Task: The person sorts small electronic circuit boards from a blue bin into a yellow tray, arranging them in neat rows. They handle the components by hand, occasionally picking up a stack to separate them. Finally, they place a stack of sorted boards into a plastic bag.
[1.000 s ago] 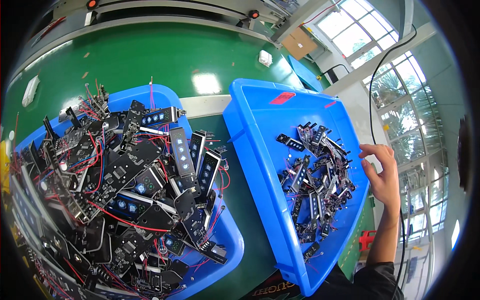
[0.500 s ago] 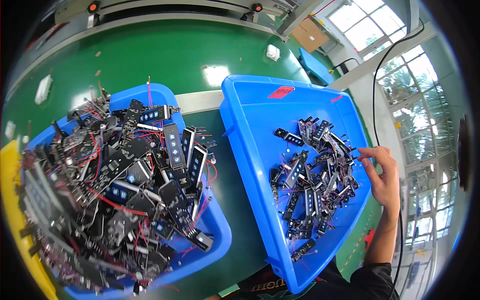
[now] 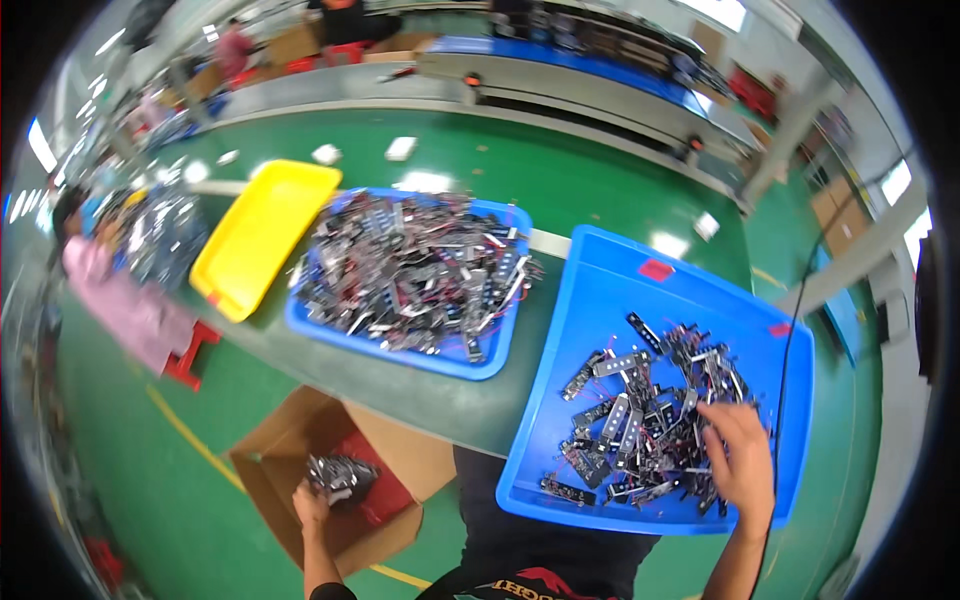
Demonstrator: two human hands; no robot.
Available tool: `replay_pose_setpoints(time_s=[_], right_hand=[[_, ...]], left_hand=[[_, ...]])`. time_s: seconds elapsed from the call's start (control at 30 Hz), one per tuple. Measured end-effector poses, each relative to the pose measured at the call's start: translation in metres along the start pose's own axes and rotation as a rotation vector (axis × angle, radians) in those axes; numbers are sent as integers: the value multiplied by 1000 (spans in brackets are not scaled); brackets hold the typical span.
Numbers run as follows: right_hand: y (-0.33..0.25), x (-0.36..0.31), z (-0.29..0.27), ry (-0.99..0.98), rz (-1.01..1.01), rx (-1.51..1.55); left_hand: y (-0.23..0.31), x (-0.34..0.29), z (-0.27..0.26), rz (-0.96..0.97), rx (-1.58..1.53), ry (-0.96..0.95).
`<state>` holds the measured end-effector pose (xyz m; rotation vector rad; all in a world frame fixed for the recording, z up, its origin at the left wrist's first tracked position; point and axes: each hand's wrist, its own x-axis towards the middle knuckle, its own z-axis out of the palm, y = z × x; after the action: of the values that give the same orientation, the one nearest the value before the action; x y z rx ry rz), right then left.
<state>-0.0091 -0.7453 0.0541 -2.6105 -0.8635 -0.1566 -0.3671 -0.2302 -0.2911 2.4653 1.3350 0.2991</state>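
Note:
My right hand point(image 3: 742, 458) reaches over the right side of a large blue bin point(image 3: 556, 390). Its thumb and index finger are apart, with the fingertips at a pile of small black circuit boards point(image 3: 640, 425) with thin wires. Whether a fingertip touches a board I cannot tell. At the lower left, my left hand point(image 3: 312, 506) is closed on a dark, shiny bundle point(image 3: 342, 478) at the mouth of an open cardboard box point(image 3: 268, 470). What makes up the bundle is too blurred to tell. Something red lies inside the box.
A second blue bin point(image 3: 440, 366), heaped with similar boards, stands on the green table point(image 3: 400, 398). Left of it lies a yellow tray point(image 3: 258, 240). A person in pink point(image 3: 125, 295) sits farther left by a clear plastic bag point(image 3: 165, 235). A black cable point(image 3: 785, 385) hangs before the right bin.
The view has swung so that the cardboard box, my left hand and the seated person now show. My right hand has moved from the right bin's rim inward over the boards.

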Motion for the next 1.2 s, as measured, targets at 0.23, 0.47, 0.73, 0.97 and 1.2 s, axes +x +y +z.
replay_pose_setpoints(time_s=[0.23, 0.47, 0.73, 0.97, 1.2], right_hand=[[-50, -43, 17, 259, -345, 436], [-125, -95, 69, -562, -891, 1142], [-156, -101, 160, -683, -563, 1623], [-146, -81, 168, -772, 50, 1751], [-156, -56, 174, -1045, 168, 1745]], left_hand=[[110, -88, -201, 64, -57, 646], [217, -160, -320, 323, -616, 981], [281, -211, -228, 160, -1148, 668], [266, -204, -204, 24, -1214, 612], [210, -226, -145, -288, -1647, -72]])
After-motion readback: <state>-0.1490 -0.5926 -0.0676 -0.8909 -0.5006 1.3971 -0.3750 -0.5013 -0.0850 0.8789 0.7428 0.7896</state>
